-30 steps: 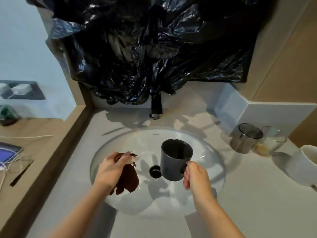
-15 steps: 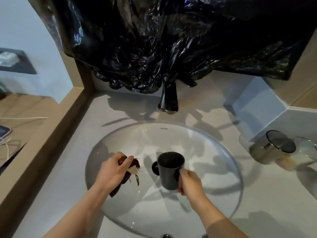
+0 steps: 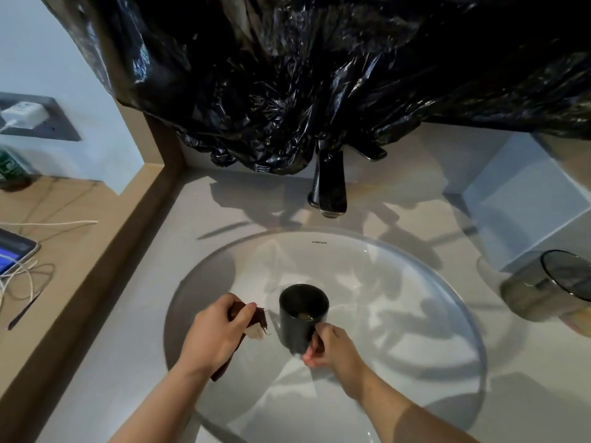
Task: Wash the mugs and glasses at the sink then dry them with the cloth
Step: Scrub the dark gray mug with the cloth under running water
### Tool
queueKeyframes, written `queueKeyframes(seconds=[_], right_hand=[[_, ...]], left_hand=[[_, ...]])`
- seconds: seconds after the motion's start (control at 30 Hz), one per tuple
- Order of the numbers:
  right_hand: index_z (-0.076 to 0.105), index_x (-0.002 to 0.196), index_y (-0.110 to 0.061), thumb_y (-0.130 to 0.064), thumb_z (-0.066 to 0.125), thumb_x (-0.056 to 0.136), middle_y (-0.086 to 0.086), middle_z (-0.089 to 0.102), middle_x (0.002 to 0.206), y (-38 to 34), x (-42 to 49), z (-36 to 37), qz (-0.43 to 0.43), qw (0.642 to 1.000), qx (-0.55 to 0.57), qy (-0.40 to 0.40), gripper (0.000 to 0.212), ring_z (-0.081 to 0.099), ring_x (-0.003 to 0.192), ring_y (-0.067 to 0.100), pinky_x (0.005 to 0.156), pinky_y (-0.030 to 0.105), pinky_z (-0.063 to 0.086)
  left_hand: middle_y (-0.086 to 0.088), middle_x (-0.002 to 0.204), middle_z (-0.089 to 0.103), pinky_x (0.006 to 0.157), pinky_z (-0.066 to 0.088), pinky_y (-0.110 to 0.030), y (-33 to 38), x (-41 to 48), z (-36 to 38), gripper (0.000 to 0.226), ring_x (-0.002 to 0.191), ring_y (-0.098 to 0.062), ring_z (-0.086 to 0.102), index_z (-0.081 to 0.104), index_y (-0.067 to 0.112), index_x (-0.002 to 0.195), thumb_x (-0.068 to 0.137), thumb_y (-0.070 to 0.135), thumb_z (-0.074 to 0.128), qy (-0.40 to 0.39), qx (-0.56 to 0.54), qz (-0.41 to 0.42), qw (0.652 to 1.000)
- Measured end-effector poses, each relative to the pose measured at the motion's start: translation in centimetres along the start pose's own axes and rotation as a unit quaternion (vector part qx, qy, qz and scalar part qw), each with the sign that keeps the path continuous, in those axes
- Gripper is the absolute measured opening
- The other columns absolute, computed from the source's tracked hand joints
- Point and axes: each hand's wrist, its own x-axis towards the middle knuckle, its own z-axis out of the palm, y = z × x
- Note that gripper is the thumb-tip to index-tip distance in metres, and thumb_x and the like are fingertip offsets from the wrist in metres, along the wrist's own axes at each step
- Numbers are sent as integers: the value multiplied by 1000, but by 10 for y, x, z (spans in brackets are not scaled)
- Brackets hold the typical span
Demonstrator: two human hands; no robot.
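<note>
On my feed, the right hand had its fingers curled round the handle of a dark grey ceramic mug, holding it upright over the round white sink basin, a little left of the bowl's middle. Something pale glinted at the bottom of the mug, though I could not tell what it was. Just beside it, apart from the mug, the left hand was closed on a crumpled dark brown cloth, thumb and fingers pinching the bunched top. A pale patch showed at the cloth's edge, and one end trailed down under the wrist. Both forearms came in from the lower edge of my view. Behind the basin stood a black faucet, its spout pointing toward the bowl, and I saw no water running from it. A crinkled black plastic sheet hung across the wall above, its lower folds draped over the top of the faucet. On the pale stone counter to the right of the sink sat a smoked grey glass tumbler, with a clear glass touching it at the frame's edge. To the left, a wooden ledge carried a white cable and a screened device, and a white charger sat plugged into the wall.
</note>
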Motion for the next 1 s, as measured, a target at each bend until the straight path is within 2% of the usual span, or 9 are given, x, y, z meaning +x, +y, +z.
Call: queueKeyframes(seconds=[0.07,0.2,0.4,0.5,0.63,0.73,0.8,0.9,1.0], right_hand=[[40,68,-9,-13,37,97,14,44,66,1,0,2,3,1000,2,-17,29,47,67,23,67,30,44],[48,67,-10,-14,34,98,8,57,73,8,-3,0,10,998,-1,-56,35,52,73,19,70,24,46],[51,89,-14,-16,35,101,-1,50,75,11,-8,2,49,986,67,-143,20,40,61,10,66,20,37],[53,85,-11,-16,41,99,1,51,74,8,-11,4,55,994,25,-93,19,43,61,13,59,21,36],[54,75,-14,-10,46,90,-9,55,59,-5,-21,-5,-12,988,-155,8,18,47,59,11,52,17,35],[57,85,-19,-14,48,93,-8,60,81,-26,-37,-16,-95,979,-118,135,13,54,72,4,55,10,37],[60,89,-26,-18,52,94,-12,61,93,-45,-53,-18,-180,969,-61,155,13,55,84,3,62,4,40],[54,111,-46,-28,57,92,-20,50,124,-70,-78,-18,-257,962,-72,58,26,46,109,-5,78,1,37],[31,127,-64,-42,65,80,-26,28,145,-80,-90,-20,-298,948,-105,-21,61,30,131,-3,107,19,30]], left_hand=[[6,73,64,66,49,-32,0,0,0,22,70,-15,61,56,24,79,92,40,54,-2,2,-2,1000],[4,72,65,64,50,-33,1,0,1,22,68,-17,62,56,23,77,92,39,54,-9,3,-2,1000],[1,73,66,67,52,-37,2,-3,-1,22,70,-21,63,57,22,79,92,40,54,-16,-11,5,1000],[1,74,66,66,54,-37,2,-3,-1,19,69,-20,64,56,23,82,93,39,54,-17,-22,6,1000],[1,79,65,54,49,-22,6,-6,-5,10,65,-12,62,55,21,89,94,29,56,1,-85,7,996],[-9,87,66,57,55,-36,16,-7,-11,6,68,-26,66,54,23,92,95,27,55,24,-156,1,987],[-17,88,65,54,56,-41,34,-7,-11,9,65,-35,67,52,21,94,94,29,57,15,-224,-11,974],[-15,108,57,78,55,-47,71,-8,-6,18,89,-35,63,48,26,97,91,41,57,-16,-262,-2,965],[-10,117,54,94,47,-50,105,-14,0,46,108,-32,57,51,28,100,80,69,50,-65,-343,9,937]])
